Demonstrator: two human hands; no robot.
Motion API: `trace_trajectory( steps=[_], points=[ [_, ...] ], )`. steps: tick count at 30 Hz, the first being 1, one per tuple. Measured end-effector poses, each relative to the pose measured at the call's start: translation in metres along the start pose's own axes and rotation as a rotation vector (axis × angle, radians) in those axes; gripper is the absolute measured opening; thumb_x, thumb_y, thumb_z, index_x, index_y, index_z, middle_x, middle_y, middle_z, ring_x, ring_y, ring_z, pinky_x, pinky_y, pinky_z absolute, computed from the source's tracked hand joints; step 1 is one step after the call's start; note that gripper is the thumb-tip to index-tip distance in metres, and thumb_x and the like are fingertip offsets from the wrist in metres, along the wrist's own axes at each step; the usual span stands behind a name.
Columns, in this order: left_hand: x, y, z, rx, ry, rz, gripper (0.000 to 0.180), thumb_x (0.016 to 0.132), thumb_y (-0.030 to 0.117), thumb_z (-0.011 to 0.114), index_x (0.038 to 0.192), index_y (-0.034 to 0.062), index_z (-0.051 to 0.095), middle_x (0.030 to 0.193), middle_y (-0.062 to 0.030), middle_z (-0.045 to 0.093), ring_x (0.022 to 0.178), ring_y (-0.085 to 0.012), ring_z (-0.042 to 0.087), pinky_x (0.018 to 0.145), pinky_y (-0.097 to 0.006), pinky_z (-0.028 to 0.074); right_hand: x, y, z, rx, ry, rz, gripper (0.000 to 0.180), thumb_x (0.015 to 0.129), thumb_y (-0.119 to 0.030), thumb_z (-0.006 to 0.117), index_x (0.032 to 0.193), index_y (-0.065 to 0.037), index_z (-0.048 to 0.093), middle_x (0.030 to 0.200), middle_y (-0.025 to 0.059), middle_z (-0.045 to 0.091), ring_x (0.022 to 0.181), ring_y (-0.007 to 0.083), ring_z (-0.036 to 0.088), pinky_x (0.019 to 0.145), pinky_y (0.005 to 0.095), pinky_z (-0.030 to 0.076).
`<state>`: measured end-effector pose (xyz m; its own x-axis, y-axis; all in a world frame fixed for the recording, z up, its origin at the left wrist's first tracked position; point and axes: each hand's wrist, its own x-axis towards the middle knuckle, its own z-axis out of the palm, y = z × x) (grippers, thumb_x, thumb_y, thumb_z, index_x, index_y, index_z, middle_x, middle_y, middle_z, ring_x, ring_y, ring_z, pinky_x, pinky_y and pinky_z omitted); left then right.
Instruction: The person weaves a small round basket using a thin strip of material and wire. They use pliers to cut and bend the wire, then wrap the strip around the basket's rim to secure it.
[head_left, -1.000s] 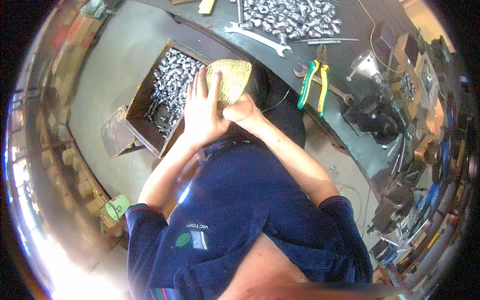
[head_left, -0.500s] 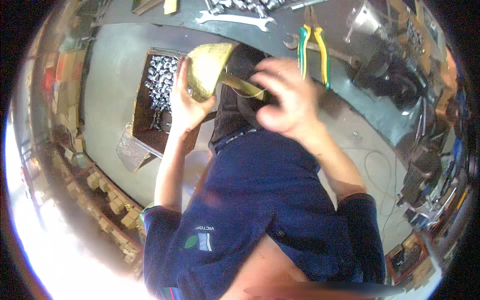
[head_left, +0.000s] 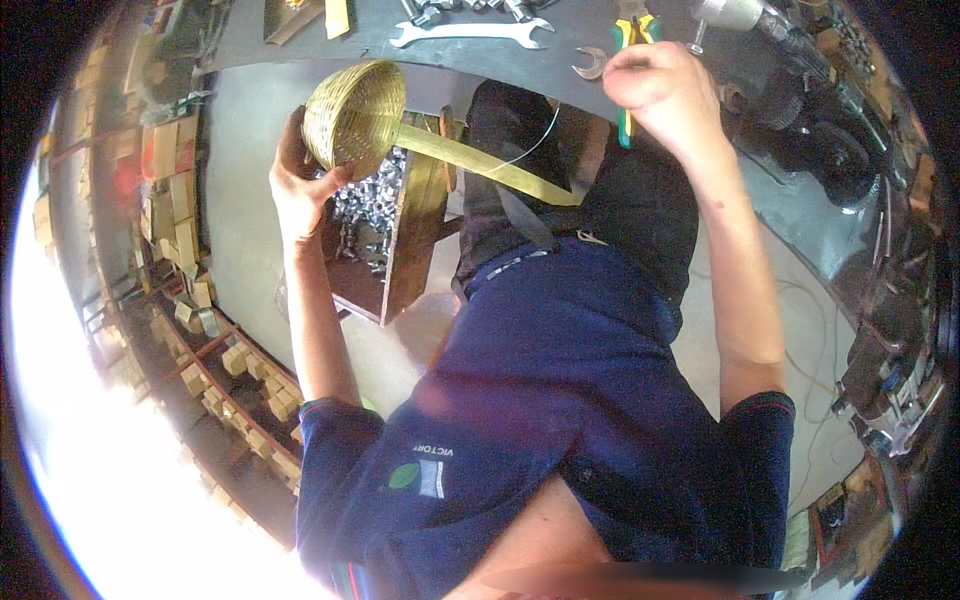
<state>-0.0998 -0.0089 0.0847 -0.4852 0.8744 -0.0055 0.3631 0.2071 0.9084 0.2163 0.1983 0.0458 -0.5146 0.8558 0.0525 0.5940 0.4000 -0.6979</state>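
Observation:
My left hand [head_left: 305, 185] is closed round the rim of a woven bamboo ladle strainer [head_left: 375, 115], thumb in front and fingers behind. Its flat bamboo handle [head_left: 490, 168] slants down to the right over my lap. A thin pale wire [head_left: 540, 138] loops up from the handle. At the bench edge my right hand [head_left: 665, 95] is curled over the pliers [head_left: 626, 125] with green and yellow handles. One handle shows beside the fingers; the hand hides the other. A box of shiny metal fasteners [head_left: 372, 205] stands behind and below the strainer.
An open-ended wrench [head_left: 470, 37] lies on the bench [head_left: 380, 30], with loose bolts beyond it. Another wrench end [head_left: 590, 64] sits left of the pliers. Dark machine parts [head_left: 830, 150] crowd the right side. Shelves of small wooden blocks [head_left: 235, 365] run along the left.
My left hand has moved left with the strainer, turning its bowl to show the weave. My right hand has left the strainer's handle, moved up and right, and closed over the pliers.

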Motion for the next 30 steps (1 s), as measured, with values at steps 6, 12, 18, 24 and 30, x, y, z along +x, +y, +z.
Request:
trace_trajectory(
  steps=[6, 12, 18, 24, 30],
  points=[
    [0.001, -0.004, -0.008, -0.033, 0.024, 0.023, 0.095, 0.058, 0.011, 0.084, 0.133, -0.0119, 0.031, 0.127, -0.0215, 0.048, 0.115, -0.0281, 0.051, 0.097, -0.038, 0.043, -0.045, -0.014, -0.007, 0.026, 0.041, -0.295, 0.032, 0.069, -0.033, 0.060, 0.091, -0.012, 0.070, 0.084, 0.0158, 0.055, 0.074, 0.0324, 0.057, 0.067, 0.0390, 0.047],
    [0.006, -0.003, -0.015, -0.010, 0.035, -0.004, 0.096, 0.056, 0.014, 0.084, 0.132, -0.0121, 0.033, 0.127, -0.0207, 0.048, 0.114, -0.0267, 0.051, 0.097, -0.037, 0.042, -0.100, -0.031, -0.010, 0.632, -0.083, -0.494, 0.052, 0.077, -0.057, 0.053, 0.098, -0.014, 0.072, 0.104, 0.0210, 0.054, 0.089, 0.0291, 0.058, 0.073, 0.0336, 0.046],
    [0.014, -0.006, -0.018, -0.044, -0.003, 0.036, 0.092, 0.054, 0.012, 0.083, 0.130, -0.0117, 0.037, 0.125, -0.0175, 0.051, 0.112, -0.0251, 0.052, 0.097, -0.036, 0.041, -0.076, -0.052, 0.041, 1.528, -0.768, 0.032, 0.049, 0.081, -0.033, 0.060, 0.095, 0.014, 0.064, 0.059, 0.0001, 0.042, 0.046, 0.0080, 0.037, 0.039, 0.0203, 0.029],
    [0.012, -0.021, -0.030, -0.171, -0.032, -0.016, 0.091, 0.054, 0.011, 0.083, 0.130, -0.0111, 0.038, 0.123, -0.0163, 0.052, 0.112, -0.0245, 0.052, 0.097, -0.036, 0.041, -0.044, -0.091, 0.078, 1.667, -1.294, 0.096, 0.044, 0.075, -0.025, 0.058, 0.100, 0.011, 0.063, 0.054, 0.0018, 0.046, 0.044, 0.0045, 0.035, 0.034, 0.0188, 0.030],
    [0.010, -0.024, -0.024, -0.248, -0.005, -0.034, 0.092, 0.052, 0.012, 0.082, 0.129, -0.0125, 0.038, 0.122, -0.0163, 0.053, 0.111, -0.0245, 0.052, 0.097, -0.037, 0.041, -0.013, -0.115, 0.132, 1.603, -1.360, 0.275, 0.041, 0.078, -0.022, 0.051, 0.106, 0.006, 0.061, 0.057, -0.0047, 0.040, 0.046, 0.0027, 0.035, 0.037, 0.0167, 0.029]
  ],
)
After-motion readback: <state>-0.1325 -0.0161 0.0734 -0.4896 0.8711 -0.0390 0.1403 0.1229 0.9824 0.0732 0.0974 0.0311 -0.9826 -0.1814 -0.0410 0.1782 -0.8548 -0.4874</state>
